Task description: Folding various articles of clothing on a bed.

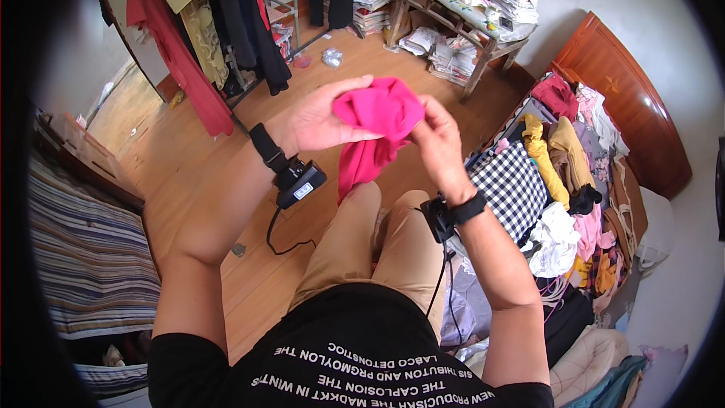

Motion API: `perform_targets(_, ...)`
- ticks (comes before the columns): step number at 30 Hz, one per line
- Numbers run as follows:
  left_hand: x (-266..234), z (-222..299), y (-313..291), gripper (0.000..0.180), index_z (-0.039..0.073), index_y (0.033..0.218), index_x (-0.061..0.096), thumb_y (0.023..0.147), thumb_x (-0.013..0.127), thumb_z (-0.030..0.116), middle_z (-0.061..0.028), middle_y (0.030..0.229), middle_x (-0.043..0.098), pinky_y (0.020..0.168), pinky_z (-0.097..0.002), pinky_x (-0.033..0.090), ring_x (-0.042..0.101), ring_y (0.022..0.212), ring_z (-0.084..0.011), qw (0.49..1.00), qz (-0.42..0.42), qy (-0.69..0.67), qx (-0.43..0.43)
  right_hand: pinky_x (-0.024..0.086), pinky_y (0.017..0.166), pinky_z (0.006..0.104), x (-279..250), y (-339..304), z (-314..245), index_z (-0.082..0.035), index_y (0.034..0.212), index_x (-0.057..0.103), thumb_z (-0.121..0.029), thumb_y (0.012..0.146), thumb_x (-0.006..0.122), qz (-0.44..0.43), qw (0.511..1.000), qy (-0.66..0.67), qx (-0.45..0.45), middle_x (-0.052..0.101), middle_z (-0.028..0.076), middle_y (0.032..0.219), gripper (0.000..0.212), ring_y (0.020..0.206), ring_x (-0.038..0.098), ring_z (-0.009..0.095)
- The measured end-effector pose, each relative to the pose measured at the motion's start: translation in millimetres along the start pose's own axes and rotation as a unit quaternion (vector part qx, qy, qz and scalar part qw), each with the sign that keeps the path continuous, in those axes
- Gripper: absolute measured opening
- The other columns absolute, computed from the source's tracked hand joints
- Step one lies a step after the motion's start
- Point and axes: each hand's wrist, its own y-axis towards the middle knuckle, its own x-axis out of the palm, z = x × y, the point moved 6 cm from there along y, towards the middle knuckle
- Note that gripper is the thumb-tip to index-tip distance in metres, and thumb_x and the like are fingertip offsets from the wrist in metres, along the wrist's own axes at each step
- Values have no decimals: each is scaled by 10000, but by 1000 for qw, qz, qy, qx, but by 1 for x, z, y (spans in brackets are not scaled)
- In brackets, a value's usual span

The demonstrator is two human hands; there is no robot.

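Observation:
A bright pink piece of cloth [385, 109], probably a garment, is bunched up between my two hands, above my knees. Its lower end hangs down toward my left knee. My left hand [321, 117] is wrapped around the left side of the bundle, with the thumb beneath and the fingers partly behind the fabric. On the other side, my right hand [440, 142] pinches the cloth's right edge between thumb and curled fingers. Folds hide the garment's exact kind. Both wrists carry black straps with small black devices [302, 183] and cables.
At right, a bed is heaped with clothes, including a black-and-white checked cloth [510, 187], beside a wooden headboard [619, 94]. Clothes hang from a rack [170, 53] at the far left. A low table [483, 26] holds papers. Striped fabric [87, 249] covers something near left.

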Motion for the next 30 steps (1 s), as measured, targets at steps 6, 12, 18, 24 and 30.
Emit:
perform_targets(6,28,5,11,693,63,1532,280,962,658,176,-177,1425,467,1148,-414,372,482,1326,-257,921,-21,370,119,609,809,298,-35,33,-14,-33,1253,573,-154,1043,444,78,966,209,129,673,76,1133,274,987,679,164)
perform_targets(12,38,19,46,710,76,1532,308,966,677,297,-81,1371,544,1091,-355,396,522,1263,-175,774,38,575,261,615,813,309,-30,37,-32,-3,1288,514,-181,1022,477,49,963,216,157,651,104,1164,323,988,681,187)
perform_targets(18,23,32,70,342,61,1305,608,1034,570,267,-10,1178,675,960,-336,494,626,1074,-123,869,113,448,175,560,792,282,-33,43,-48,-87,1292,590,-127,1001,568,92,983,152,55,679,27,1144,295,933,671,137)
perform_targets(24,-8,102,71,191,32,1053,723,889,627,52,-67,850,740,710,-292,547,698,783,-138,739,121,631,200,546,787,283,-103,60,-50,-94,1141,703,-117,988,607,147,985,77,38,726,3,1035,182,874,675,111)
perform_targets(30,6,154,47,193,26,940,745,799,623,-23,-150,854,736,747,-303,545,712,796,-180,528,192,765,315,501,930,306,-110,40,-80,-57,1149,700,-82,944,642,-38,998,34,46,711,16,1074,214,997,650,133)
